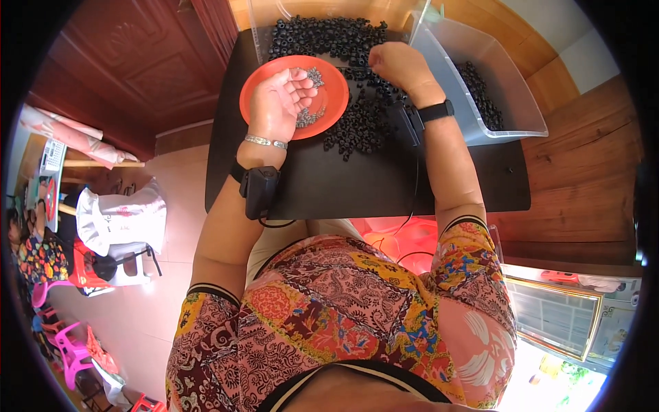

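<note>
My left hand is palm up over the orange plate, fingers curled inward; anything between the fingertips is too small to make out. Small grey metal-looking pieces lie in the plate in two loose clusters beside that hand. To the right, my right hand hovers at the edge of a heap of small black ring-like parts, its back turned up. Those fingers are bent closed, and what they hold, if anything, is hidden. Both wrists carry strapped black devices, with a cable trailing from each.
The heap spreads over a black tabletop from a clear bin at the back. A second translucent bin with black parts stands at the right against wooden panelling. Far left are a white sack, pink stools and another person.
</note>
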Tool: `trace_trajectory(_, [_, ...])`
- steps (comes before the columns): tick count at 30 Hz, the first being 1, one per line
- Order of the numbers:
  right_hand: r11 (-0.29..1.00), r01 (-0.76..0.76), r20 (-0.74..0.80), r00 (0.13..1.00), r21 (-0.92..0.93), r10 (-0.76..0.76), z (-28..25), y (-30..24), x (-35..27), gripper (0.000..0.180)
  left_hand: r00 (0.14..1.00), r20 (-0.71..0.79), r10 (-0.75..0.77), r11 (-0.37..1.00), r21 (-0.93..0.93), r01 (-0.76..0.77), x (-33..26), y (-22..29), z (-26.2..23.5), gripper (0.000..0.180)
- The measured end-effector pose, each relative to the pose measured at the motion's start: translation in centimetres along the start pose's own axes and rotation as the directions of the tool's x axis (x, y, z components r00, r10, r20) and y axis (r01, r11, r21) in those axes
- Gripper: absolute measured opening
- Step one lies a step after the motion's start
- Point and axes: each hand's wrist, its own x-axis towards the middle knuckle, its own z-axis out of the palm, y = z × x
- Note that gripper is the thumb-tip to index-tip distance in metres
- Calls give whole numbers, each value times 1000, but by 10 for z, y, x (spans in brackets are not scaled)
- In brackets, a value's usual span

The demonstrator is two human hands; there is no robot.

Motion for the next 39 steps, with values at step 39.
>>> trace_trajectory(39, [276,343,-225,896,898,-383,-8,-64,-16,28,953,304,-11,1000,30,2,-4,-6,6,23])
